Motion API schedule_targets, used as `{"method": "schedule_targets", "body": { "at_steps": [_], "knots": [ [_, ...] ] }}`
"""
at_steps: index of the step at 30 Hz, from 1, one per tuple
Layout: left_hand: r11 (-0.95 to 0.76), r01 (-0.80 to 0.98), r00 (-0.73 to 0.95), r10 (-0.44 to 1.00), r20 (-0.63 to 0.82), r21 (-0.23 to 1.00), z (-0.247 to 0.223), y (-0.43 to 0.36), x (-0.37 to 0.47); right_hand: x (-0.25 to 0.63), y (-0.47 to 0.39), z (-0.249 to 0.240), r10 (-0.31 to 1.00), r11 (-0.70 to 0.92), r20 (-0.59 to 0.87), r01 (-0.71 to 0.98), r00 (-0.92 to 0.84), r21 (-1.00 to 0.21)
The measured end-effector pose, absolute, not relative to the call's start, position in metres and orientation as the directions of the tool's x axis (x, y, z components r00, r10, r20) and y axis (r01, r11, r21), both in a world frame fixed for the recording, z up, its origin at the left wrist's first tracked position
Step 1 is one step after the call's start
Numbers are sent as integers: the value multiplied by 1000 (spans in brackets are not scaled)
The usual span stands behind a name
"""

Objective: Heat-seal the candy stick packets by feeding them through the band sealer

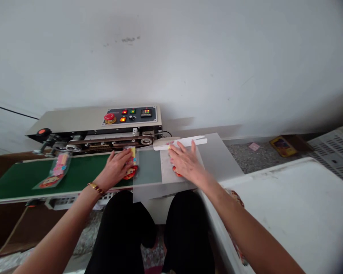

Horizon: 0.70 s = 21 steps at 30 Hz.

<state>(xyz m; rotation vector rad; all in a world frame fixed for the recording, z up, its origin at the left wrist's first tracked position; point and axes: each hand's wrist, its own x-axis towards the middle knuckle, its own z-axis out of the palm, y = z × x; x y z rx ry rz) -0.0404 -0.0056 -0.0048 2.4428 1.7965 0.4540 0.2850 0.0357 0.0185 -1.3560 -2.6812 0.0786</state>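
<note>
Pale wall [205,72], beyond both hands, scuffed in one patch. Left hand [116,166]: fingers extended, laid over a clear packet [130,173] at the right end of a green belt [88,171]; no clench visible. Right hand [185,163]: fingers spread, back upward, resting on a second packet [176,172] upon a white sheet [166,173]; no clench visible. Advisable handling, by judgement: press lightly, keep packets flat and square to the machine, avoid creases, hold fingertips clear of the pulley [146,141], just beyond and between the hands. Third packet [56,172]: on the belt, left of the left hand, aslant. Beyond the left hand: cream machine [65,118] with red button [110,117], lit switches, digital display [146,112]. Beneath the white sheet, extending right of the right hand: translucent sheet [220,154]. Farther right: white tabletop [300,205], speckled floor [241,152], slotted crate [328,148].
</note>
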Motion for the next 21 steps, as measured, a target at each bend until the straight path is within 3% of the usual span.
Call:
{"method": "schedule_targets", "body": {
  "at_steps": [3,9,12,15,18,21],
  "knots": [
    [-240,959,193,944,269,151,4,-8,-35,246,31,14,804,594,151,784,-575,-180],
    [-475,838,398,868,295,267,6,3,60,246,27,27,839,543,176,799,-514,-259],
    [-522,797,445,848,289,304,1,9,77,302,16,32,879,473,194,848,-436,-237],
    [-576,744,497,816,296,339,-4,16,57,379,-17,23,901,382,302,900,-311,-212],
    [-597,718,531,802,274,357,-2,21,21,458,-70,-6,909,256,390,936,-148,-243],
    [-569,732,535,821,202,375,9,15,-13,523,-130,-43,933,52,357,967,42,-250]
  ]
}}
